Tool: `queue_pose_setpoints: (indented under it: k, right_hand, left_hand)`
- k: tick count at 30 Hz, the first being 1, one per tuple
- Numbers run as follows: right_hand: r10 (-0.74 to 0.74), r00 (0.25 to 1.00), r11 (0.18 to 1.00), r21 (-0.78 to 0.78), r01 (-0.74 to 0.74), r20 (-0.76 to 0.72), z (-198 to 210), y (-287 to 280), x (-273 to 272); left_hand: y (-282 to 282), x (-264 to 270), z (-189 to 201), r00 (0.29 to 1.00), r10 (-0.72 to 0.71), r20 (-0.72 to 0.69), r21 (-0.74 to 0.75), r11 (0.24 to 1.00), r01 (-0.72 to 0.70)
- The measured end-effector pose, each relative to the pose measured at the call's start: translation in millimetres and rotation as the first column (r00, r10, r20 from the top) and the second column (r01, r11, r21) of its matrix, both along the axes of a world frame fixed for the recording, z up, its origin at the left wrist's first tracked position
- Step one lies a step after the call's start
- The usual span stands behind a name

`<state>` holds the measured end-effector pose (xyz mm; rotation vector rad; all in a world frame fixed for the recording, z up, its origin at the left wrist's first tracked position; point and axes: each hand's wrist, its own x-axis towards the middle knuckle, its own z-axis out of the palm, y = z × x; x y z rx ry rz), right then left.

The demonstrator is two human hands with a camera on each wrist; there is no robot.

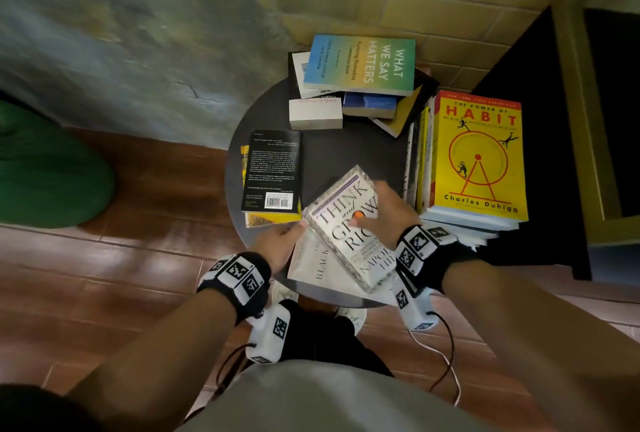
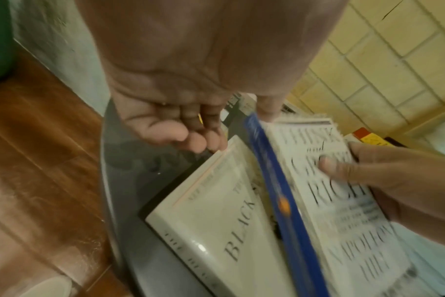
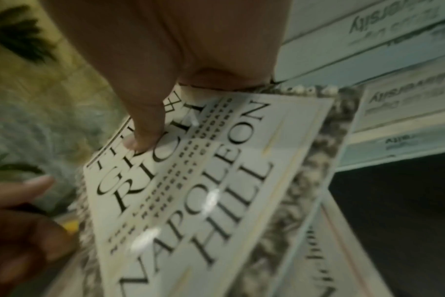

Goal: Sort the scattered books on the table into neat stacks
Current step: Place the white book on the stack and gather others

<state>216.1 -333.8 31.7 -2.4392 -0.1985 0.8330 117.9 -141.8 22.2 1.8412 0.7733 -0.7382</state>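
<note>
My right hand (image 1: pixel 384 209) grips a white book titled Think and Grow Rich (image 1: pixel 349 248), thumb on the cover (image 3: pixel 142 130), fingers round its far edge. The book is tilted over a white book with "BLACK" on its cover (image 1: pixel 308 268) at the round dark table's (image 1: pixel 346 151) near edge. My left hand (image 1: pixel 282 241) is at the held book's left corner. Its thumb (image 2: pixel 267 112) touches the blue spine (image 2: pixel 280 180); its fingers (image 2: pixel 198 140) hang loosely curled, holding nothing.
A tall stack topped by the yellow Power of Habit (image 1: pixel 478 154) stands at the right. An untidy pile under What We Say Matters (image 1: pixel 360 64) sits at the back. A black back-cover book (image 1: pixel 272 171) lies on a yellow one at the left. Wooden floor surrounds the table.
</note>
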Motion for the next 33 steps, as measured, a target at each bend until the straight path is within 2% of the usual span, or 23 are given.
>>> queue_pose_setpoints:
  k: [2,5,7,9,11,13,15,17,21,24,29,31,33]
  right_hand:
    - [-0.146,0.989,0.974,0.174,0.146,-0.014,8.4,4.9,2.4]
    - [-0.284,0.957,0.884,0.369,0.288,-0.064,21.9,17.5,3.8]
    - [-0.325,0.938,0.829,0.442,0.344,-0.122,27.3,24.0,4.2]
    - [-0.298,0.943,0.828,0.451,0.332,-0.147,23.9,24.6,5.3]
    - [-0.169,0.977,0.927,0.315,0.203,-0.132,13.9,17.4,3.6]
    - [0.036,0.991,0.998,0.058,-0.029,-0.13,0.4,7.0,-3.6]
    - [0.243,0.96,0.951,-0.16,-0.264,-0.141,-13.5,0.7,-13.9]
    - [0.378,0.917,0.872,-0.284,-0.4,-0.128,-23.8,-0.8,-22.5]
    - [0.419,0.907,0.82,-0.413,-0.397,-0.04,-33.2,3.4,-24.0]
    - [0.417,0.905,0.789,-0.461,-0.406,-0.084,-33.8,9.6,-18.4]
    - [0.398,0.899,0.764,-0.478,-0.435,-0.183,-35.6,16.5,-10.5]
    - [0.409,0.894,0.76,-0.474,-0.444,-0.182,-35.5,16.0,-12.0]
    - [0.383,0.91,0.79,-0.454,-0.412,-0.158,-34.2,13.7,-14.6]
  left_hand:
    - [-4.0,2.5,6.7,1.0,0.015,0.018,-0.107,0.994,-0.013]
    - [-10.9,11.9,9.9,0.996,0.046,0.075,-0.294,0.956,-0.022]
    - [-8.6,19.9,14.7,0.982,0.113,0.155,-0.311,0.949,-0.06]
    - [2.4,28.2,18.8,0.963,0.162,0.214,-0.273,0.957,-0.101]
    - [20.5,35.8,17.9,0.952,0.144,0.27,-0.181,0.979,-0.097]
    - [37.8,42.8,15.9,0.943,0.15,0.296,-0.128,0.985,-0.117]
    - [53.5,48.7,11.4,0.941,0.173,0.29,-0.082,0.984,-0.155]
    - [66.1,53.7,4.9,0.939,0.205,0.276,-0.02,0.978,-0.207]
    - [78.3,59.8,-6.2,0.949,0.202,0.244,0.112,0.966,-0.234]
    - [81.1,62.3,-7.9,0.962,0.161,0.218,0.222,0.952,-0.21]
    - [79.4,62.1,-10.5,0.967,0.099,0.236,0.311,0.935,-0.172]
    - [77.0,59.5,-12.3,0.976,0.035,0.216,0.396,0.91,-0.12]
    - [74.4,56.5,-13.8,0.981,0.008,0.196,0.437,0.895,-0.094]
